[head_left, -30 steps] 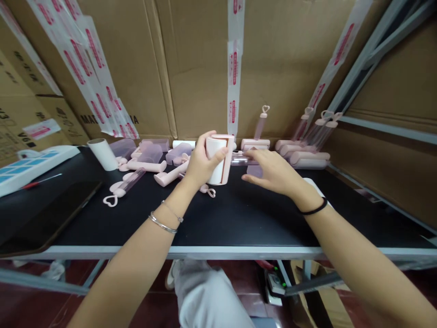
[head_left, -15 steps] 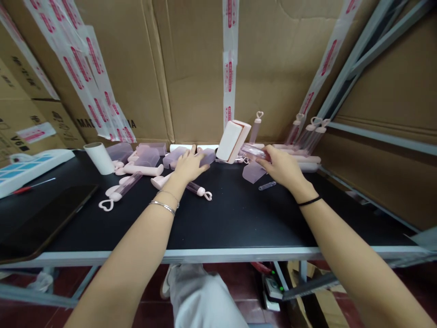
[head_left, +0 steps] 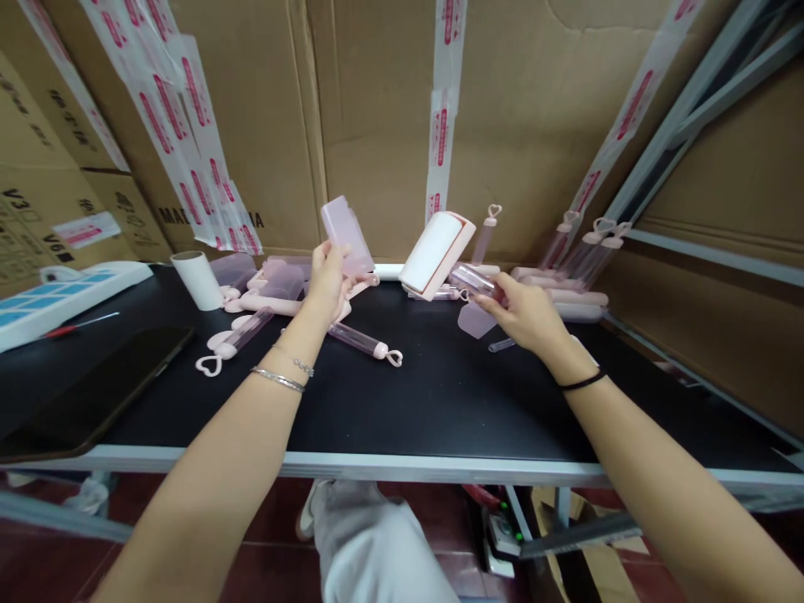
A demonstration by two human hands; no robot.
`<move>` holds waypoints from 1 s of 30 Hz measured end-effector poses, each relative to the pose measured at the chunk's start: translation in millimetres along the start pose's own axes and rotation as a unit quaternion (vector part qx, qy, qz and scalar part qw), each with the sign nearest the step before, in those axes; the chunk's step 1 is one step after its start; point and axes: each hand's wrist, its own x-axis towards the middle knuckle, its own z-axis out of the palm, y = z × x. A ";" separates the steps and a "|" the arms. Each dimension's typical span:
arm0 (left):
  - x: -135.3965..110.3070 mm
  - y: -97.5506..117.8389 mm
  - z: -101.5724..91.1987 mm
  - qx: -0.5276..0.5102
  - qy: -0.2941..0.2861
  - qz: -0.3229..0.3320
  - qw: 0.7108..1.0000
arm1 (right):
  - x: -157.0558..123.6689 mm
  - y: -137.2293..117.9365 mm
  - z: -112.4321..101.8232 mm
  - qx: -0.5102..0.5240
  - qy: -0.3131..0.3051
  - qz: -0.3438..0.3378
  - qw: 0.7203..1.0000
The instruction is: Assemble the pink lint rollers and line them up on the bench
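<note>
My left hand [head_left: 327, 276] is closed on a translucent pink cover [head_left: 347, 234], lifted above the black tabletop [head_left: 408, 394]. My right hand [head_left: 526, 314] grips the clear handle [head_left: 474, 280] of a lint roller whose white roll head [head_left: 438, 255] tilts up to the left. Between my hands a clear handle with a pink heart end [head_left: 368, 342] lies on the table. A flat pink cover piece [head_left: 476, 319] and a small clear tube [head_left: 501, 344] rest just beside my right hand.
Several pink handles and covers [head_left: 270, 289] lie at the back left, next to a white paper roll [head_left: 196, 280]. More handles [head_left: 565, 293] pile at the back right. A dark tablet [head_left: 88, 398] and a white tray [head_left: 56, 297] sit left. Cardboard boxes [head_left: 377, 126] wall the back.
My left hand left the table and lifted a pink cover upward. My right hand keeps holding the roller by its handle, shifted slightly forward.
</note>
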 end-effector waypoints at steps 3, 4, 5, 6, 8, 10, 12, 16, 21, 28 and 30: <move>-11.7 0.0 4.3 -0.005 -0.101 -0.011 0.995 | -1.4 -5.2 0.6 -0.009 -0.025 -0.015 1.000; -15.5 -1.3 6.2 0.013 -0.123 -0.002 0.992 | -1.9 -6.6 0.4 -0.011 -0.033 -0.020 0.999; -18.9 -2.6 7.8 0.036 -0.143 0.007 0.989 | -2.4 -7.5 0.3 -0.011 -0.041 -0.025 0.999; -21.7 -3.7 9.1 0.057 -0.161 0.014 0.985 | -2.8 -8.0 0.1 -0.009 -0.050 -0.030 0.998; -25.7 -4.3 10.4 0.085 -0.192 0.021 0.978 | -3.5 -7.6 0.4 0.001 -0.064 -0.041 0.997; -27.7 -3.4 9.9 0.093 -0.207 0.024 0.974 | -3.7 -5.8 1.5 0.016 -0.066 -0.048 0.997; -28.3 -2.3 8.7 0.085 -0.212 0.021 0.973 | -3.5 -3.4 3.2 0.034 -0.067 -0.054 0.996; -26.9 -3.8 7.6 0.075 -0.219 0.020 0.973 | -2.3 -0.5 5.2 0.067 -0.070 -0.059 0.994; -24.5 -11.7 8.7 0.087 -0.257 0.034 0.962 | -2.1 -0.2 2.9 0.060 -0.071 -0.070 0.993; -27.8 -16.3 9.7 0.088 -0.281 0.086 0.952 | -3.3 -1.8 0.6 0.003 -0.076 -0.083 0.994; -31.3 -16.4 11.1 0.092 -0.265 0.091 0.956 | -3.9 -4.2 0.2 -0.022 -0.069 -0.086 0.994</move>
